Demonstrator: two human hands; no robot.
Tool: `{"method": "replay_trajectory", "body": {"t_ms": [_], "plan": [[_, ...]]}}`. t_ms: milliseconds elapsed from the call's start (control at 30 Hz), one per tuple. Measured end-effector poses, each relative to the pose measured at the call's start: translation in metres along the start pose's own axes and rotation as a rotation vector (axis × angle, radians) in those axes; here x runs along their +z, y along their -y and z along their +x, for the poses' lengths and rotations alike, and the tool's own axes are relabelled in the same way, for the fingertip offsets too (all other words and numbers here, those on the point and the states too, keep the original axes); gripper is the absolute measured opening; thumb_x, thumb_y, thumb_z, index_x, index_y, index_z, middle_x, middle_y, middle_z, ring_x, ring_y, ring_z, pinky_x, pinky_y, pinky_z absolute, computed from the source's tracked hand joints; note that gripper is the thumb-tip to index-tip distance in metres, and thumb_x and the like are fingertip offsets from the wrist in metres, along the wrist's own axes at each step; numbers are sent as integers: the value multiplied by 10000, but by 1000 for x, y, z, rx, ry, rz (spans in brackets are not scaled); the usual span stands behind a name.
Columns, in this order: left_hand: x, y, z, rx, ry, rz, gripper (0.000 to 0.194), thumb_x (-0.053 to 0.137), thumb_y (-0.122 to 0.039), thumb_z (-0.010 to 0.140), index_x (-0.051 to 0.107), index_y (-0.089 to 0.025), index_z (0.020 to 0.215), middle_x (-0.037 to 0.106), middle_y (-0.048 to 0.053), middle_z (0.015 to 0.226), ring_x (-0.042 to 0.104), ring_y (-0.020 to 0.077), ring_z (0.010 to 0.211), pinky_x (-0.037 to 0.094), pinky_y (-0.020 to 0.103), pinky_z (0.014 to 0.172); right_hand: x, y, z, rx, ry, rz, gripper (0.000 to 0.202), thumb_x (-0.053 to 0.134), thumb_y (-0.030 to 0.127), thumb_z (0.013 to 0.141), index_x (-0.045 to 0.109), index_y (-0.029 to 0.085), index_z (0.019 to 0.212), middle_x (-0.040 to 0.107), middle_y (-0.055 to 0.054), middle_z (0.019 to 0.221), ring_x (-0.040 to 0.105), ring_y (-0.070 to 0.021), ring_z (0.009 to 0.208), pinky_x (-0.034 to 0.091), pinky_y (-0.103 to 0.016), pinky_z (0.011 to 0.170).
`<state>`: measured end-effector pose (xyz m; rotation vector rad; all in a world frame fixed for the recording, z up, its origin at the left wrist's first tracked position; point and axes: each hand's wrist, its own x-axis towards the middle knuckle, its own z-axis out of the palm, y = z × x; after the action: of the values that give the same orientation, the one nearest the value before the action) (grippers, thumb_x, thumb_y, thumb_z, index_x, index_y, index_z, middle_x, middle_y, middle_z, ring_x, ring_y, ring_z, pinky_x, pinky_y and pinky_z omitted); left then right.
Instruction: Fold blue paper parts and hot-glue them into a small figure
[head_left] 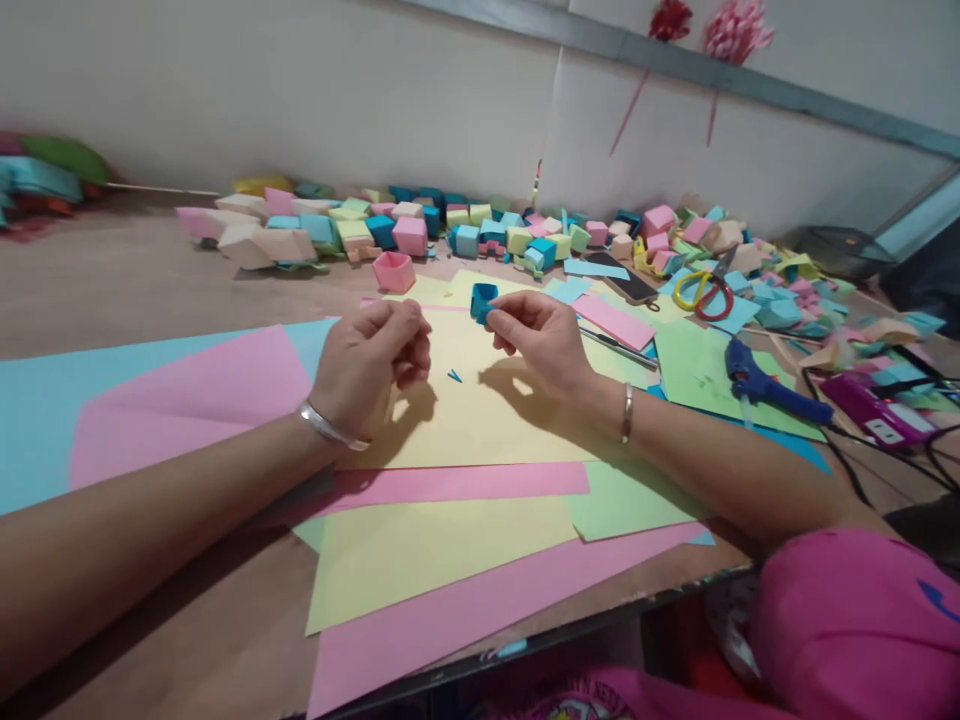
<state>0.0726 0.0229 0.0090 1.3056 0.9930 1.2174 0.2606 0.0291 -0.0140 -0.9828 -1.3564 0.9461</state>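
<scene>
My right hand (541, 338) pinches a small dark-blue paper box (481, 302) between thumb and fingers, with the box's open side tipped partly toward me. My left hand (375, 355) is closed over the paper a little to the left, its thumb pressed against curled fingers. Whatever it may hold is hidden. A tiny V-shaped blue paper scrap (454, 376) lies on the yellow sheet (450, 425) between and below the hands. Beyond them stands a pink open paper box (394, 273).
Several folded paper boxes (410, 236) line the wall. At right are scissors (705, 293), a phone (621, 280), a blue glue gun (772, 385) and a magenta power strip (881, 410) with cords. Someone in a pink cap (855, 620) is at the table's near right edge.
</scene>
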Motion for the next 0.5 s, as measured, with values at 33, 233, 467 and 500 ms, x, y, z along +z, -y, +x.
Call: {"method": "replay_trajectory", "body": {"t_ms": [33, 233, 467, 500], "plan": [[-1, -3, -5, 43, 137, 65, 293, 657, -434, 788, 579, -181, 663, 523, -27, 489, 436, 76, 410, 279, 199, 377, 0, -4, 1, 21, 4, -6, 247, 681, 250, 714, 635, 162, 940, 673, -24, 816, 602, -99, 658, 502, -235, 598], [1, -13, -37, 419, 1108, 533, 251, 661, -325, 773, 576, -211, 566, 578, 12, 515, 481, 128, 467, 334, 270, 457, 2, -16, -5, 9, 2, -284, 288, 565, 132, 681, 660, 157, 952, 672, -50, 917, 602, -133, 751, 513, -285, 692], [1, -8, -41, 707, 1089, 680, 259, 587, -308, 828, 551, -225, 585, 507, -2, 472, 456, 139, 446, 287, 295, 456, 5, -7, -16, -162, 205, -536, 187, 531, 56, 706, 680, 165, 730, 661, -28, 774, 566, -140, 701, 455, -277, 659], [0, -9, -41, 720, 1076, 686, 252, 575, -305, 833, 560, -226, 594, 505, -2, 470, 459, 141, 447, 289, 296, 459, 6, -6, -18, -207, 240, -562, 199, 522, 39, 716, 676, 165, 724, 654, -31, 773, 565, -141, 715, 449, -278, 671]]}}
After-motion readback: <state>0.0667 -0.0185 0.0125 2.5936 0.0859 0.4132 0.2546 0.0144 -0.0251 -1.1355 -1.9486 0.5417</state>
